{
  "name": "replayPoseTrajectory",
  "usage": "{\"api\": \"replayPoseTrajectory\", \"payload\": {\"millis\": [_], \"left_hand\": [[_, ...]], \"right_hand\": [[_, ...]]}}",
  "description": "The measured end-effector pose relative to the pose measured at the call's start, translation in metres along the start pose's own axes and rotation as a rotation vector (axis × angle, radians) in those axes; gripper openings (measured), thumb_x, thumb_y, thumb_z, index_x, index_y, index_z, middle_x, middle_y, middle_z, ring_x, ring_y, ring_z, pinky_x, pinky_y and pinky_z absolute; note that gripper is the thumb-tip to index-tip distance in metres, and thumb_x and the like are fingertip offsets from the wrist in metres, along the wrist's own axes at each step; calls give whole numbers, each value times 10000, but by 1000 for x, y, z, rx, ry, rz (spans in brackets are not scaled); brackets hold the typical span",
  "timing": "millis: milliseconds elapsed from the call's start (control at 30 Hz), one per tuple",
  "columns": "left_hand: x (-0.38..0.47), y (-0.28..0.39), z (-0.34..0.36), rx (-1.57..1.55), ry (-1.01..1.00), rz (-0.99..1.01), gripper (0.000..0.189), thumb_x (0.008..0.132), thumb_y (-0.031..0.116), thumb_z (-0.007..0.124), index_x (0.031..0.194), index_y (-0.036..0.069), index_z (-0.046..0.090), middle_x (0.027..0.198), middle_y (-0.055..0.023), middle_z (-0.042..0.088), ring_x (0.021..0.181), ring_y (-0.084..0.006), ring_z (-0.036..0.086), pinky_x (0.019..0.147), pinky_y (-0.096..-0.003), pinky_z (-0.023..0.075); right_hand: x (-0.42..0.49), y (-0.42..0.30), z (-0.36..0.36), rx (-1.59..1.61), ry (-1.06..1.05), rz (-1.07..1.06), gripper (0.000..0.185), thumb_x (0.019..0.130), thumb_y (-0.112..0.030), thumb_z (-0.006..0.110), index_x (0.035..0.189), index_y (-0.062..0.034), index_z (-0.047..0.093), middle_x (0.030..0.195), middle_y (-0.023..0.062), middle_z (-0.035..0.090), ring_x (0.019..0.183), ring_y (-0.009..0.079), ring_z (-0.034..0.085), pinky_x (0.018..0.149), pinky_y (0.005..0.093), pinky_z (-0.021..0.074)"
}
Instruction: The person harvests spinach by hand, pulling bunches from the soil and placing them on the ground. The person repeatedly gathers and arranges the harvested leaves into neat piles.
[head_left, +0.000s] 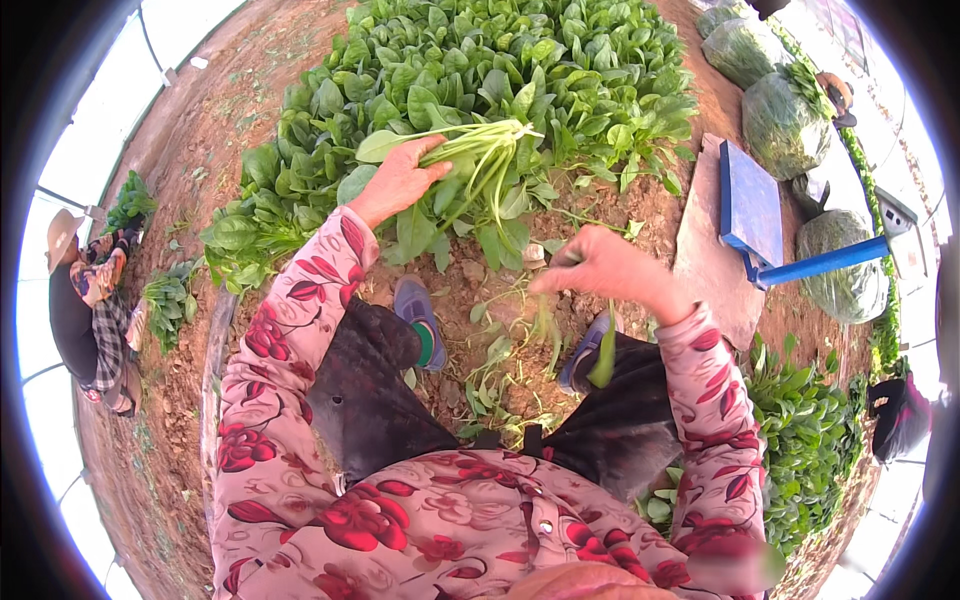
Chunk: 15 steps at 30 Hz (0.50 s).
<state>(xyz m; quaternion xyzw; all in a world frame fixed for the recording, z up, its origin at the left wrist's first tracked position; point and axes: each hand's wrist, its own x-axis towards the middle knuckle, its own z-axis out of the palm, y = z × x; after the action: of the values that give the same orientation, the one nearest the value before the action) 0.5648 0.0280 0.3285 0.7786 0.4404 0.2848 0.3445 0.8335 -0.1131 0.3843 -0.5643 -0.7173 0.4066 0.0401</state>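
My left hand (403, 178) is closed around the stems of a bunch of spinach-like leafy greens (480, 154), whose pale root ends point right. To the right of the bunch and a little lower, my right hand (600, 262) is slightly blurred, fingers bent. A loose green leaf (604, 356) hangs or falls just below it; whether the fingers pinch it cannot be told. Growing leafy greens (495, 52) fill the bed ahead of me. On the soil between my shoes lie scattered leaves and stems (495, 367).
A blue platform scale (752, 202) stands at right on a flat board (701, 262). Behind it are several plastic bags of greens (787, 124). More greens (806, 442) lie at lower right. A person (82, 307) in a hat is at far left, near cut greens (169, 300).
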Motion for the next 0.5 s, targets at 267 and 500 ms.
{"api": "replayPoseTrajectory", "payload": {"millis": [267,500], "left_hand": [[4,18,-1,376,511,681,356,775,41,680,1122,85,613,980,-113,615,983,-312,588,964,-380,431],[-21,46,24,-628,-186,0,435,888,174,689,1265,13,545,1127,-1,601,1033,-77,517,930,-253,414]], "right_hand": [[11,21,-3,253,787,-208,375,923,-358,586,1146,-64,652,880,157,686,825,232,677,736,365,509],[24,1,-7,-23,980,-456,501,1004,-353,387,1355,-2,462,1286,200,478,1185,328,452,1013,382,355]]}}
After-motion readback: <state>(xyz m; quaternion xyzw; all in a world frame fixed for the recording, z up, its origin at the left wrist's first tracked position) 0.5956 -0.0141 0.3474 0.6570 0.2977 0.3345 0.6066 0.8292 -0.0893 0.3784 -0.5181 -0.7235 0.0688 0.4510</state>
